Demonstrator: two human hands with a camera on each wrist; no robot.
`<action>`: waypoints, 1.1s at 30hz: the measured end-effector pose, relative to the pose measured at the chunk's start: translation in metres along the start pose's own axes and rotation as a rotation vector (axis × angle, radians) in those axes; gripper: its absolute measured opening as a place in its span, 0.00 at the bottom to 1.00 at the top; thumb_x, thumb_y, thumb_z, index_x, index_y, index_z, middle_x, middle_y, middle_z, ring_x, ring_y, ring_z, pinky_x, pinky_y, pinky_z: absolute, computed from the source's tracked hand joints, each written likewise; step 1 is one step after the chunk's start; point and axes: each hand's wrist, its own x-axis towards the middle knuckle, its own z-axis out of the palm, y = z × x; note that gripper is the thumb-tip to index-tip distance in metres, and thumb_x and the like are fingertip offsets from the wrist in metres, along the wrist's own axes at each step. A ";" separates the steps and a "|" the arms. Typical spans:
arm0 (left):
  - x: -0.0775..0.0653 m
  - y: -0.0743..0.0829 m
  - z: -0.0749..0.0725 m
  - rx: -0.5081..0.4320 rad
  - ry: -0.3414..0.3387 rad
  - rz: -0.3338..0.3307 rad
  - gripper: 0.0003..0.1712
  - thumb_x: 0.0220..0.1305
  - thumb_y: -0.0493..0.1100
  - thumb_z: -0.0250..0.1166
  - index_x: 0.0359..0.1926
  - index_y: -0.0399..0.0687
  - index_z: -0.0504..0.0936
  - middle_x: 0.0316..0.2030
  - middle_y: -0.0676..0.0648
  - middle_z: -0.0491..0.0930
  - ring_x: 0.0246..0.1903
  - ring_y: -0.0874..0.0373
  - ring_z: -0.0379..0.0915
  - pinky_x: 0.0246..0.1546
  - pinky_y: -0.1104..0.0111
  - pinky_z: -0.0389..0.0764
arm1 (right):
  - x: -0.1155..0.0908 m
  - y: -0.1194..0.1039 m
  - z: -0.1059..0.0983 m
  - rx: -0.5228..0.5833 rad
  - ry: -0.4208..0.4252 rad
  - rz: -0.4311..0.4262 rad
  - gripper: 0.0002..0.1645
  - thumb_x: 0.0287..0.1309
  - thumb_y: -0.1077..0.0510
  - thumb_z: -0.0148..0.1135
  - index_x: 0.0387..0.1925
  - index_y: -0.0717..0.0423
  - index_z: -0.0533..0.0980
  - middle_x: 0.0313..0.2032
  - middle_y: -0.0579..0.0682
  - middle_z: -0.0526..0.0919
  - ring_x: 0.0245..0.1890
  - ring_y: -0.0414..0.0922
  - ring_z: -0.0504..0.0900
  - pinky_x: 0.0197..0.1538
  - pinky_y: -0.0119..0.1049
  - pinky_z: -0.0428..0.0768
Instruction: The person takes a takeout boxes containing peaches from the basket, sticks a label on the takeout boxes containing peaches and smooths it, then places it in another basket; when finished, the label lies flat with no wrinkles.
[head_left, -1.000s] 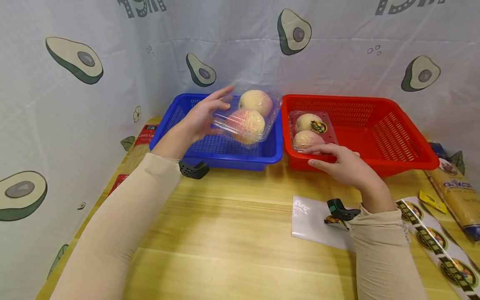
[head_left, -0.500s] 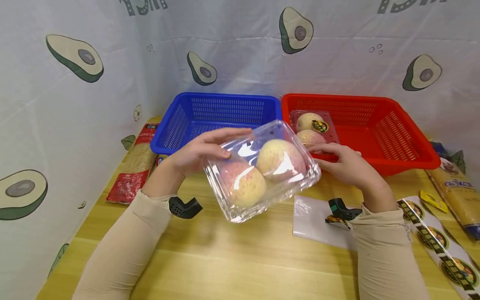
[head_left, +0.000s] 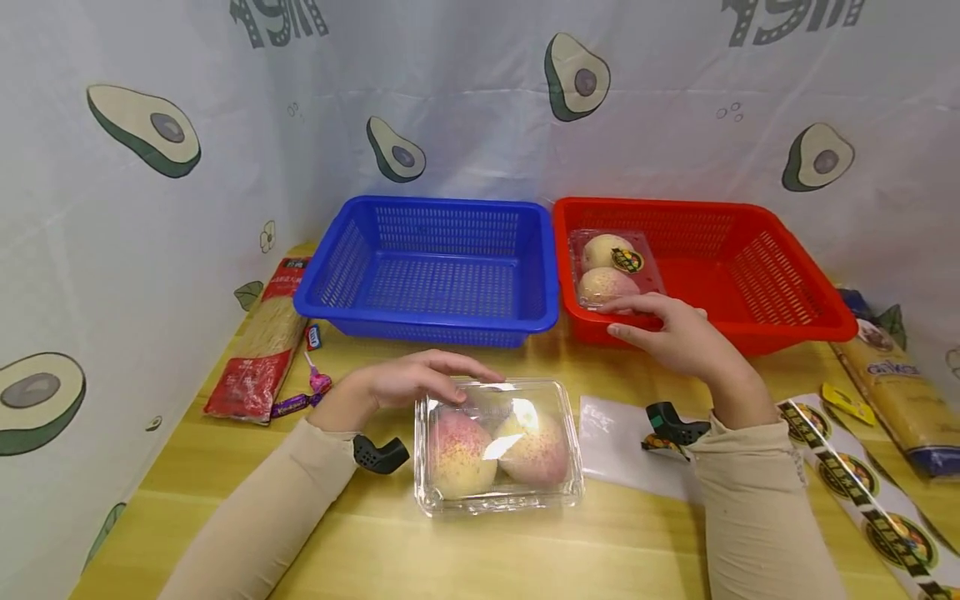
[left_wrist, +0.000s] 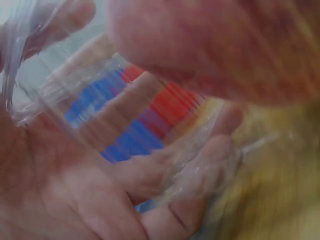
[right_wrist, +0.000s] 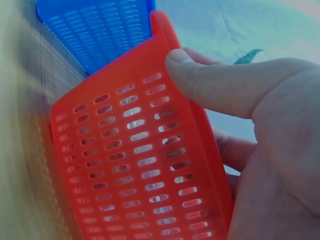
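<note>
A clear plastic clamshell box [head_left: 495, 500] with two pink-yellow peaches [head_left: 461, 458] lies flat at the front middle, close over or on the wooden table. My left hand [head_left: 412, 377] grips its back left corner, thumb over the lid. In the left wrist view the fingers [left_wrist: 150, 170] show through the clear plastic beneath a blurred peach [left_wrist: 215, 45]. My right hand [head_left: 675, 335] holds the front rim of the red basket [head_left: 750, 292]; in the right wrist view the thumb [right_wrist: 215, 82] lies outside the rim, other fingers inside. A labelled peach box [head_left: 651, 279] sits in that basket.
A blue basket [head_left: 442, 283] stands left of the red one. Noodles [head_left: 255, 350], a lollipop [head_left: 318, 381] and small sweets lie at left. A white sheet [head_left: 615, 450], a sticker strip [head_left: 847, 475] and a yellow pasta bag [head_left: 900, 392] are at right.
My left hand has brought the peach box from over the blue basket down to the front middle, turning it level. The right hand stays on the red basket's rim.
</note>
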 end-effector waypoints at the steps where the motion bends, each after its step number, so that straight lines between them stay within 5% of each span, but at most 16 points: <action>1: -0.001 -0.002 -0.001 -0.021 0.018 -0.019 0.31 0.68 0.36 0.59 0.70 0.30 0.66 0.70 0.39 0.67 0.65 0.47 0.65 0.61 0.56 0.72 | 0.001 0.000 0.001 -0.003 0.004 -0.003 0.22 0.67 0.51 0.66 0.60 0.50 0.80 0.59 0.61 0.78 0.64 0.64 0.66 0.62 0.79 0.43; 12: 0.002 -0.005 -0.006 0.242 0.165 0.068 0.22 0.72 0.34 0.59 0.64 0.31 0.75 0.63 0.39 0.76 0.62 0.42 0.71 0.62 0.56 0.73 | -0.002 -0.010 0.004 -0.087 0.033 0.019 0.22 0.65 0.52 0.67 0.60 0.49 0.81 0.60 0.62 0.78 0.63 0.64 0.68 0.57 0.73 0.53; 17: 0.004 -0.006 -0.002 0.325 0.272 0.013 0.22 0.72 0.37 0.62 0.65 0.38 0.77 0.63 0.44 0.76 0.60 0.50 0.73 0.59 0.60 0.75 | -0.021 -0.025 -0.007 -0.056 0.059 -0.068 0.22 0.64 0.54 0.69 0.59 0.48 0.81 0.58 0.57 0.78 0.61 0.58 0.70 0.60 0.67 0.63; 20: 0.004 -0.005 -0.001 0.377 0.287 -0.026 0.23 0.72 0.41 0.63 0.65 0.42 0.77 0.62 0.48 0.77 0.58 0.53 0.75 0.58 0.61 0.76 | -0.040 -0.032 -0.012 -0.064 0.078 -0.174 0.20 0.62 0.56 0.71 0.56 0.45 0.83 0.51 0.46 0.81 0.52 0.47 0.76 0.54 0.50 0.77; 24: 0.006 -0.003 -0.002 0.441 0.249 -0.051 0.23 0.72 0.45 0.65 0.65 0.49 0.78 0.61 0.50 0.78 0.53 0.54 0.77 0.56 0.61 0.76 | -0.066 -0.030 -0.013 -0.138 0.057 -0.260 0.18 0.58 0.59 0.74 0.49 0.42 0.84 0.41 0.34 0.82 0.40 0.36 0.78 0.40 0.31 0.81; 33: 0.006 -0.003 -0.006 0.457 0.229 -0.067 0.24 0.70 0.45 0.66 0.65 0.50 0.78 0.59 0.47 0.79 0.43 0.54 0.75 0.47 0.62 0.78 | -0.098 0.017 -0.001 -0.165 -0.186 -0.011 0.14 0.62 0.56 0.70 0.49 0.49 0.84 0.36 0.36 0.81 0.35 0.33 0.77 0.39 0.33 0.81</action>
